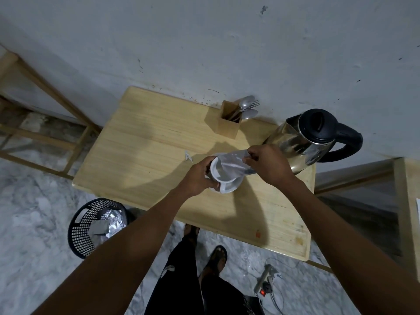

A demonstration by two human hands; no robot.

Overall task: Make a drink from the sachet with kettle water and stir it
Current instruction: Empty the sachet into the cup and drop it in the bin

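A white cup (217, 172) stands on a white saucer (229, 187) on the wooden table (141, 146). My left hand (198, 176) grips the cup's left side. My right hand (268, 164) pinches the upper end of a silvery sachet (231, 163), which is tilted with its open end over the cup's mouth. A steel kettle (304, 142) with a black lid and handle sits just right of my right hand. A torn-off sachet strip (188, 156) lies on the table left of the cup.
A wooden holder (229, 122) with spoons and a fork stands by the wall behind the cup. A black mesh bin (95, 226) with foil wrappers is on the floor at the left. A power strip (264, 281) lies on the floor at the right.
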